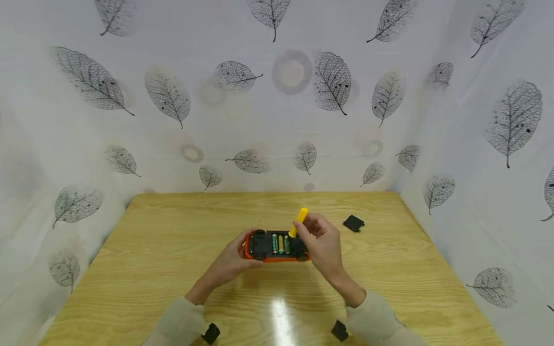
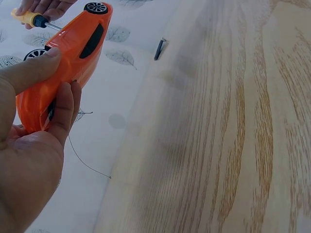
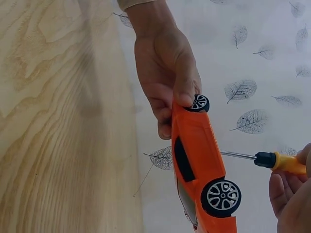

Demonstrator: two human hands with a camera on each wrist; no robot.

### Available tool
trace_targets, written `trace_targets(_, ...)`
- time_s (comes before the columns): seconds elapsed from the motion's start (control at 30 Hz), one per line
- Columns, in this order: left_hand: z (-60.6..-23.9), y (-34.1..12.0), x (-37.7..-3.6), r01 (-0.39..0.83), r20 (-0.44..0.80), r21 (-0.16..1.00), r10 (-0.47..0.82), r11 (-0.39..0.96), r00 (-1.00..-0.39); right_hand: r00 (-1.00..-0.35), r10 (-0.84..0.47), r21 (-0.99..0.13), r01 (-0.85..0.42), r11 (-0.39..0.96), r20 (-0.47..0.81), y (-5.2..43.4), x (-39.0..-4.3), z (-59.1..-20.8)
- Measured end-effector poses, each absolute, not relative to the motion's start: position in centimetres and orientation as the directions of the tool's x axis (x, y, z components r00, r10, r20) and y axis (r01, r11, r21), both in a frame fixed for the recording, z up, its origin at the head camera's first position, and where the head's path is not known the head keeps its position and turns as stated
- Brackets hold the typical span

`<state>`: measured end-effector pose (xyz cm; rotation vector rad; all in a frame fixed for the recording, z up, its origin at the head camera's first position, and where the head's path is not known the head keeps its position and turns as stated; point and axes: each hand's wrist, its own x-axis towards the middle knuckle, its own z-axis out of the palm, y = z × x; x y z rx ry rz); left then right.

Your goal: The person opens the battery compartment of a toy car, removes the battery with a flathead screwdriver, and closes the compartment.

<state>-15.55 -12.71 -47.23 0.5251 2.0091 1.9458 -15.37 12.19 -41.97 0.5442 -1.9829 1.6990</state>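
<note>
An orange toy car [image 1: 277, 259] is held wheels up above the table, its black underside facing the head camera. Three batteries [image 1: 281, 244], green and yellow, lie in its uncovered battery compartment. My left hand [image 1: 229, 262] grips the car's left end, thumb on the near side and fingers beneath, as the left wrist view shows. My right hand [image 1: 322, 245] pinches the yellow handle of a screwdriver [image 3: 286, 163]. Its metal shaft reaches the car's underside beside the compartment; the car body hides the tip in the right wrist view.
A small black cover [image 1: 354, 223] lies on the wooden table [image 1: 173, 216], to the right beyond my right hand. White sheeting [image 1: 259, 115] printed with leaves stands behind the table and along both sides. Black wrist-camera parts [image 1: 211, 333] show by the sleeves.
</note>
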Motion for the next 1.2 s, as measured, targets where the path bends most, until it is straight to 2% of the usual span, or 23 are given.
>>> trace_targets(0.3, -47.5, -13.3, -15.8, 0.056, 0.037, 0.998, 0.447, 0.03, -0.894, -0.707, -0.024, -0.68, -0.689, 0.25, 0.707, 12.1, -14.1, -42.4)
trace_targets(0.67, -47.5, -13.5, -16.1, 0.029, -0.004, 0.996, 0.382, 0.079, -0.924, -0.688, -0.028, -0.676, -0.718, 0.164, 0.725, 12.7, -12.8, -43.3)
trace_targets(0.93, -47.4, -13.6, -16.1, 0.017, -0.014, 0.997, 0.381, 0.078, -0.924, -0.609, -0.019, -0.606, -0.791, 0.085, 0.793, 12.7, -11.9, -44.3)
trace_targets(1.2, -47.2, -13.7, -16.0, 0.019, -0.008, 0.997, 0.373, 0.07, -0.928, -0.558, -0.014, -0.557, -0.83, 0.013, 0.83, 12.8, -11.5, -44.7)
